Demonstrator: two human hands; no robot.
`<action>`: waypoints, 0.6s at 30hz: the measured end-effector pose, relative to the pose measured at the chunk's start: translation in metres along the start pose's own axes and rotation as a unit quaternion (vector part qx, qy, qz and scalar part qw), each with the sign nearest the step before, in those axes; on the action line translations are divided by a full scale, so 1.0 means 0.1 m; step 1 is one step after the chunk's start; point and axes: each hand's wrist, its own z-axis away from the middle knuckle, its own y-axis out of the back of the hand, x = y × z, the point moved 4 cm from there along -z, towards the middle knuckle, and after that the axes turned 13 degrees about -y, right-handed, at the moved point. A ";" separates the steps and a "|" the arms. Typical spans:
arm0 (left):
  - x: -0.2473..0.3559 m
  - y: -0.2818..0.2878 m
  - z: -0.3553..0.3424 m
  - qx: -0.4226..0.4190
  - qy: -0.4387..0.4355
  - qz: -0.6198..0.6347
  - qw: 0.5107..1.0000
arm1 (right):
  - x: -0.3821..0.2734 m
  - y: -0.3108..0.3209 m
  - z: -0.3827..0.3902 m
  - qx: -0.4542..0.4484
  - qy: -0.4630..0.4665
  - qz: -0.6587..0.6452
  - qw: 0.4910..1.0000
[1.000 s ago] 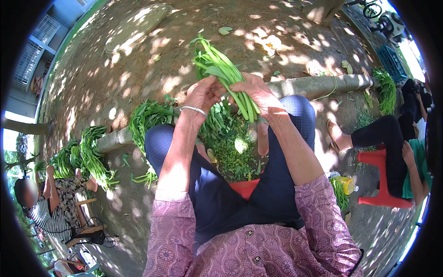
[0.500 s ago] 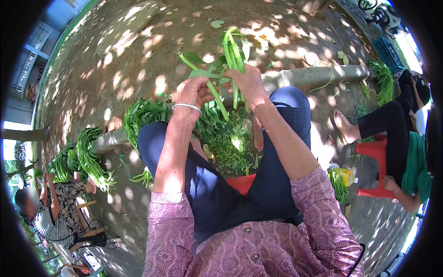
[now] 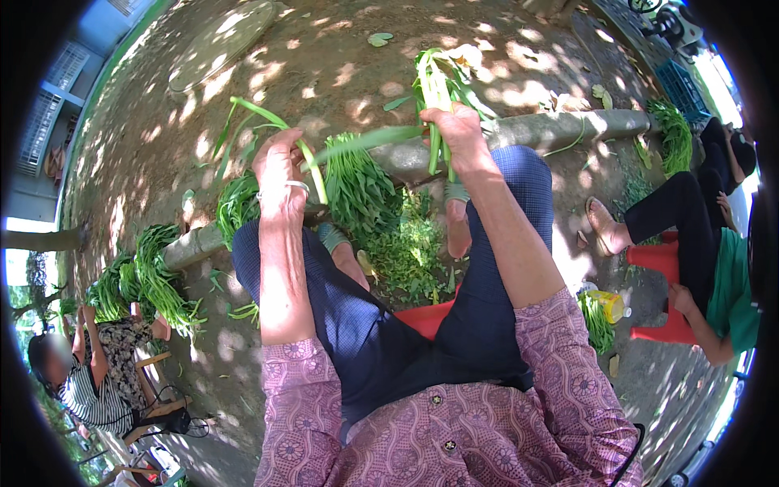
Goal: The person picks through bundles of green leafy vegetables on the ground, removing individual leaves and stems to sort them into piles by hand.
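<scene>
My left hand, with a white bangle at its wrist, pinches a single leafy green stalk that slants through the fingers. In my right hand a small bunch of leafy green stalks, resembling water spinach, is gripped upright. A long green leaf, blurred, stretches between the two hands. Below them, on the ground between my feet, lies a heap of loose leaves. A larger bundle of greens leans against the curb beside it.
A low concrete curb runs across in front. More bundles of greens lie at left and another at far right. A person sits on a red stool at right, near a yellow bottle; another person sits at left.
My hands have moved apart, the left one to the left with a single stalk, the right one slightly right with the bunch. The bundle by the curb shows more fully.
</scene>
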 end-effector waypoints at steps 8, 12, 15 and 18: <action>-0.05 -0.20 0.20 -0.117 0.090 -0.010 0.989 | 0.04 -0.04 -0.01 0.005 0.084 0.073 0.994; -0.28 -0.43 0.36 -0.194 0.174 -0.006 0.965 | 0.05 -0.24 0.20 -0.052 -0.067 0.205 0.975; -0.37 -0.49 0.39 -0.235 0.191 -0.007 0.953 | 0.10 -0.41 0.26 -0.139 -0.021 0.164 0.976; -0.46 -0.47 0.38 -0.237 0.204 -0.001 0.950 | 0.11 -0.47 0.31 -0.166 -0.019 0.178 0.970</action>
